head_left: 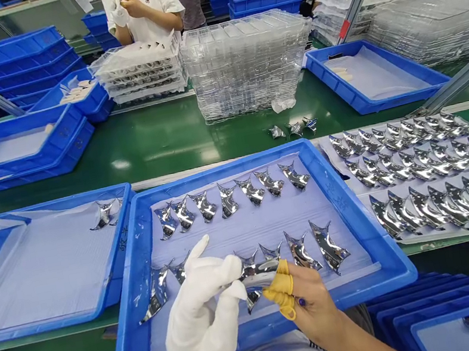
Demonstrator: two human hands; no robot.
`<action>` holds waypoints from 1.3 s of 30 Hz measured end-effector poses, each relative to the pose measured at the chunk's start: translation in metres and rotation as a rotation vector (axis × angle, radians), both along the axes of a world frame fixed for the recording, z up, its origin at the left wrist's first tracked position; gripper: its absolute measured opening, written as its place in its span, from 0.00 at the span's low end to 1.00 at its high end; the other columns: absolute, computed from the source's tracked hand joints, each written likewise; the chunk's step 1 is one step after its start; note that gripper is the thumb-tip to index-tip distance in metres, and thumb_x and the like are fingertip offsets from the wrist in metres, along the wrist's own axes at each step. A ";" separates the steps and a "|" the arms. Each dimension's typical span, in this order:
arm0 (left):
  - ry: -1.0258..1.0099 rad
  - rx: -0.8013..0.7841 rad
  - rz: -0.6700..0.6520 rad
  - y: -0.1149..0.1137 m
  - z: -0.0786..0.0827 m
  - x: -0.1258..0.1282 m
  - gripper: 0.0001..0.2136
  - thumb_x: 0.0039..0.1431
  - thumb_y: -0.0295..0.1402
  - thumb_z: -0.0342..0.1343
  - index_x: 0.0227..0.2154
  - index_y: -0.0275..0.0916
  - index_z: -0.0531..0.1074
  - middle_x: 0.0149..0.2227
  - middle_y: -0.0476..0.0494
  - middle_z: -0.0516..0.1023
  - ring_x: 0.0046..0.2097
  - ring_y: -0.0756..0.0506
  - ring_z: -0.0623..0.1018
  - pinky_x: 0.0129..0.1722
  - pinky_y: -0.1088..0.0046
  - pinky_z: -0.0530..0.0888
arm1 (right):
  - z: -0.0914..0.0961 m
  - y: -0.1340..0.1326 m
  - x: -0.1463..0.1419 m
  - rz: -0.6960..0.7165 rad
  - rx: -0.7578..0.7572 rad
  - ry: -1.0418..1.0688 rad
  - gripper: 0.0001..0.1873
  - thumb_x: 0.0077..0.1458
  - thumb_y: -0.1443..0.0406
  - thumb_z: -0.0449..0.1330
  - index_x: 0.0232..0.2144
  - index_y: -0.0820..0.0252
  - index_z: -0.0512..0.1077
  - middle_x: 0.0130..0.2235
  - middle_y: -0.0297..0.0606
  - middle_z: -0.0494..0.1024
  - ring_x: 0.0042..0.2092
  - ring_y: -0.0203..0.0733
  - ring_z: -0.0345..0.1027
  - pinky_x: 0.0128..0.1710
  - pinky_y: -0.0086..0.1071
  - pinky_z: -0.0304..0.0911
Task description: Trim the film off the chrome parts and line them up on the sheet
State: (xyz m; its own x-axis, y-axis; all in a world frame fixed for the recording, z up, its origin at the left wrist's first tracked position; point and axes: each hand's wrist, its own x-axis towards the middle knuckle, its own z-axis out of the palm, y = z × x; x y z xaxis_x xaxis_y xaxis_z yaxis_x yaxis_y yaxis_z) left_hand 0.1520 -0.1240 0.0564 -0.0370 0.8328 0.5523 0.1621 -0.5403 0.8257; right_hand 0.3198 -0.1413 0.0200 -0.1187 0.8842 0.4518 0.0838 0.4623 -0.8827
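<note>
My left hand (208, 319), in a white glove, pinches one end of a curved, shiny chrome part (259, 277) between thumb and forefinger. The other end of that part is in the fingers of my right hand (299, 297), which wears yellow finger cots. A small dark-blue round tip shows beside the right fingers; what it belongs to is hidden. Both hands are over the near side of a blue tray (331, 182) lined with pale sheet. Two rows of similar chrome parts (227, 201) lie in this tray, and my hands cover some of the near row.
At left, another blue tray (56, 322) holds a few chrome parts. Several rows of chrome parts (431, 207) lie on a white sheet at right. Stacked clear plastic trays (249, 64) stand behind, near a person in a white shirt (149, 3). A metal post (456, 73) slants at right.
</note>
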 end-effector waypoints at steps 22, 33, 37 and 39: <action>-0.227 -0.229 0.028 0.004 -0.001 0.002 0.05 0.64 0.32 0.65 0.40 0.49 0.83 0.40 0.56 0.86 0.44 0.49 0.84 0.66 0.62 0.72 | 0.008 -0.003 0.003 -0.047 0.157 -0.222 0.17 0.70 0.70 0.51 0.34 0.57 0.77 0.26 0.35 0.75 0.28 0.39 0.68 0.29 0.30 0.65; -0.253 -0.218 -0.116 0.008 -0.001 -0.002 0.04 0.65 0.33 0.64 0.40 0.49 0.83 0.36 0.57 0.85 0.38 0.52 0.81 0.64 0.66 0.74 | 0.004 -0.002 0.002 -0.122 0.310 -0.334 0.20 0.57 0.80 0.51 0.40 0.56 0.76 0.34 0.39 0.83 0.31 0.40 0.76 0.28 0.30 0.67; -0.264 -0.255 -0.052 0.007 -0.001 0.001 0.05 0.64 0.34 0.65 0.40 0.50 0.83 0.38 0.56 0.86 0.41 0.51 0.82 0.65 0.65 0.73 | 0.005 -0.004 0.003 -0.113 0.295 -0.307 0.16 0.63 0.77 0.51 0.38 0.57 0.76 0.31 0.38 0.81 0.30 0.40 0.74 0.28 0.31 0.65; -0.279 -0.285 -0.010 0.007 0.001 0.002 0.03 0.63 0.35 0.66 0.38 0.50 0.83 0.37 0.55 0.86 0.41 0.50 0.82 0.64 0.62 0.73 | 0.008 -0.005 0.003 -0.080 0.228 -0.275 0.15 0.67 0.73 0.50 0.35 0.57 0.75 0.29 0.37 0.79 0.29 0.40 0.71 0.28 0.31 0.64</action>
State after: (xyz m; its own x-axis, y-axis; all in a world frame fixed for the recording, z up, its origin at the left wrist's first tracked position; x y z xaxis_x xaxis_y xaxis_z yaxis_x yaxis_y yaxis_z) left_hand 0.1543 -0.1167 0.0572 -0.1444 0.9524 0.2684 -0.0940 -0.2832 0.9545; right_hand 0.3232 -0.1459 0.0276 -0.1977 0.7758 0.5992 0.3473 0.6271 -0.6972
